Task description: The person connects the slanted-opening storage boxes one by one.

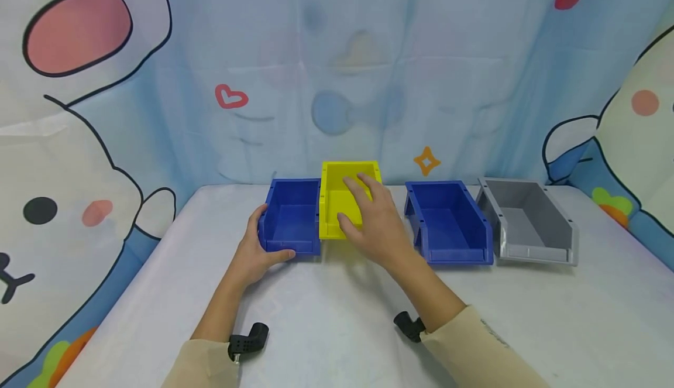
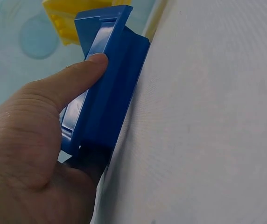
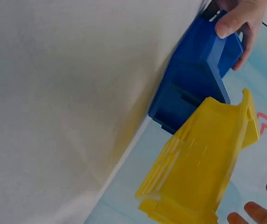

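A blue bin [image 1: 292,215] stands on the table at the left, and my left hand [image 1: 251,256] grips it. In the left wrist view the thumb [image 2: 84,77] presses on the bin's front lip. Beside it a yellow bin [image 1: 337,201] sits higher than the table top, its edge against the blue bin's side in the right wrist view. My right hand [image 1: 376,224] is in front of the yellow bin with its fingers spread. The right wrist view shows those fingertips [image 3: 255,212] apart from the yellow bin [image 3: 196,163].
Further right on the white table [image 1: 326,323] stand another blue bin [image 1: 450,221] and a grey bin [image 1: 529,221], close side by side. A printed curtain [image 1: 253,37] hangs behind the table. A black wrist device [image 1: 250,341] sits at each cuff.
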Demonstrator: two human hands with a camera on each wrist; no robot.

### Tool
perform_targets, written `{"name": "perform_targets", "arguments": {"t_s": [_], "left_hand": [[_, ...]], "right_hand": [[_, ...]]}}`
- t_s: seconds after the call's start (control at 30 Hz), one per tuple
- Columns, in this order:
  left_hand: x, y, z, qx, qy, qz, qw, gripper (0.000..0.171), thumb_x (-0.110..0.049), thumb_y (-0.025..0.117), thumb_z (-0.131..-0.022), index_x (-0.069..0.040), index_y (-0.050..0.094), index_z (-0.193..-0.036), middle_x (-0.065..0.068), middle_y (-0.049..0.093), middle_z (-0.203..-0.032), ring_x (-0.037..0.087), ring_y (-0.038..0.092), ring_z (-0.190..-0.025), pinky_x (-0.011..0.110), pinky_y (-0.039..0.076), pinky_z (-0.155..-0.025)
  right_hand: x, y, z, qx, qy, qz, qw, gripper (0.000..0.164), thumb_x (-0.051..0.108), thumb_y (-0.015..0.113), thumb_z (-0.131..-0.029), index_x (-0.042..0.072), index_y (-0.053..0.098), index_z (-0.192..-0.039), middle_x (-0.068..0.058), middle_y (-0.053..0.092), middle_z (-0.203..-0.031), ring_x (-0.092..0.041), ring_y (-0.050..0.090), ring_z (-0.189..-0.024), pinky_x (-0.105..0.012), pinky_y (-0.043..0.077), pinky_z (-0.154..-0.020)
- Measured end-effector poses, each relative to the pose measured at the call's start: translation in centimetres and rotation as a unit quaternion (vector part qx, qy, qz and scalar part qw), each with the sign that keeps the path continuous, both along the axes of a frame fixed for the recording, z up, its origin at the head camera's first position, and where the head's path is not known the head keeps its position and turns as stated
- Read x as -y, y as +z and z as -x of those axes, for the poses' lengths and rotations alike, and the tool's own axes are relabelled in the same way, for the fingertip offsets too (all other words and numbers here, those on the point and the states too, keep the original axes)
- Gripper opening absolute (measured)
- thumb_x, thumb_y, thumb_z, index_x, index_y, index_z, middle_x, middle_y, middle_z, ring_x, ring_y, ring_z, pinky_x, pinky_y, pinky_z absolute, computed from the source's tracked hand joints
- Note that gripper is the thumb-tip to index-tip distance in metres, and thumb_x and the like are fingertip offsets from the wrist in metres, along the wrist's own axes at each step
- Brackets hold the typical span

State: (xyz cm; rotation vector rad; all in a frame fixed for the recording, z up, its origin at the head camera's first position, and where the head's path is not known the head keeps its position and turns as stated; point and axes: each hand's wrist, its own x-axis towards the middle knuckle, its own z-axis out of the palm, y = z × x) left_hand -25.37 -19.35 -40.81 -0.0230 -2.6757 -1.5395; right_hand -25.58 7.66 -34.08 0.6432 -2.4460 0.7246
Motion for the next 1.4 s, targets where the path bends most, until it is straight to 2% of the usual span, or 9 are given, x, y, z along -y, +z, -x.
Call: {"name": "perform_targets", "arguments": {"t_s": [0.17, 0.27, 0.43, 0.5, 0.57, 0.77, 0.93, 1.1, 1.4], "left_hand": [[0.0, 0.0, -0.1, -0.003, -0.003, -0.005, 1.0000, 0.118, -0.030, 0.091, -0.079, -0.037, 0.010, -0.164, 0.018, 0.025, -0.169, 0.045, 0.033, -0.150, 0.066, 0.027, -0.122], [0.0, -0.1, -0.1, -0.007, -0.008, -0.007, 0.9999, 0.117, -0.030, 0.091, -0.079, -0.036, 0.010, -0.164, 0.018, 0.025, -0.169, 0.045, 0.033, -0.150, 0.066, 0.028, -0.122], [0.0, -0.1, -0.2, -0.008, -0.009, -0.007, 0.9999, 0.117, -0.031, 0.090, -0.080, -0.036, 0.009, -0.164, 0.017, 0.025, -0.169, 0.045, 0.033, -0.151, 0.066, 0.030, -0.121], [0.0, -0.1, -0.2, -0.007, -0.008, -0.006, 0.9999, 0.117, -0.032, 0.090, -0.079, -0.036, 0.009, -0.164, 0.016, 0.025, -0.169, 0.045, 0.033, -0.151, 0.066, 0.030, -0.121], [-0.1, -0.1, -0.2, -0.006, -0.008, -0.004, 0.9999, 0.117, -0.032, 0.090, -0.080, -0.036, 0.009, -0.164, 0.017, 0.025, -0.169, 0.045, 0.033, -0.151, 0.066, 0.030, -0.121], [0.0, -0.1, -0.1, -0.002, -0.005, -0.003, 1.0000, 0.117, -0.033, 0.090, -0.080, -0.038, 0.009, -0.164, 0.018, 0.025, -0.169, 0.045, 0.032, -0.151, 0.066, 0.030, -0.121], [0.1, -0.2, -0.1, -0.001, -0.009, -0.001, 1.0000, 0.117, -0.033, 0.089, -0.080, -0.036, 0.008, -0.165, 0.018, 0.023, -0.170, 0.046, 0.031, -0.152, 0.067, 0.028, -0.121], [0.1, -0.1, -0.2, 0.000, -0.011, -0.002, 0.9999, 0.117, -0.033, 0.089, -0.081, -0.036, 0.008, -0.165, 0.017, 0.022, -0.170, 0.046, 0.030, -0.152, 0.067, 0.028, -0.121], [0.0, 0.1, -0.4, 0.000, -0.010, 0.000, 0.9999, 0.116, -0.032, 0.089, -0.081, -0.035, 0.008, -0.165, 0.019, 0.022, -0.170, 0.047, 0.030, -0.151, 0.067, 0.028, -0.121]], "right_hand": [[0.9, 0.0, 0.4, 0.022, 0.029, -0.042, 0.998, 0.066, 0.030, 0.068, -0.098, 0.017, 0.043, -0.157, -0.017, 0.034, -0.165, -0.042, 0.039, -0.148, -0.061, 0.044, -0.113], [1.4, 0.1, 0.7, 0.058, 0.044, -0.059, 0.996, 0.069, 0.033, 0.067, -0.099, 0.021, 0.037, -0.160, -0.015, 0.028, -0.168, -0.040, 0.048, -0.143, -0.059, 0.050, -0.107], [2.0, -0.1, 1.2, 0.117, 0.057, -0.088, 0.988, 0.075, 0.040, 0.065, -0.101, 0.026, 0.027, -0.165, -0.013, 0.018, -0.173, -0.034, 0.071, -0.105, -0.044, 0.062, -0.085], [2.1, -0.2, 1.4, 0.129, 0.059, -0.098, 0.985, 0.076, 0.040, 0.065, -0.101, 0.026, 0.026, -0.165, -0.012, 0.016, -0.173, -0.026, 0.070, -0.082, -0.034, 0.060, -0.072], [2.2, -0.3, 1.5, 0.137, 0.058, -0.107, 0.983, 0.075, 0.040, 0.064, -0.101, 0.026, 0.027, -0.165, -0.011, 0.017, -0.173, -0.021, 0.066, -0.073, -0.031, 0.057, -0.067], [2.3, -0.2, 1.6, 0.148, 0.057, -0.121, 0.980, 0.073, 0.042, 0.062, -0.102, 0.025, 0.029, -0.164, -0.006, 0.021, -0.173, -0.028, 0.072, -0.087, -0.043, 0.061, -0.082], [2.5, -0.2, 1.5, 0.150, 0.058, -0.123, 0.979, 0.074, 0.041, 0.063, -0.102, 0.023, 0.029, -0.165, 0.000, 0.020, -0.174, -0.024, 0.071, -0.083, -0.038, 0.060, -0.077], [2.5, -0.1, 1.4, 0.155, 0.060, -0.123, 0.978, 0.074, 0.040, 0.064, -0.102, 0.023, 0.028, -0.165, 0.002, 0.020, -0.174, -0.026, 0.073, -0.094, -0.039, 0.060, -0.083], [2.5, -0.4, 1.4, 0.156, 0.059, -0.134, 0.977, 0.075, 0.041, 0.064, -0.102, 0.023, 0.028, -0.165, 0.001, 0.019, -0.174, -0.020, 0.069, -0.076, -0.036, 0.059, -0.076]]}}
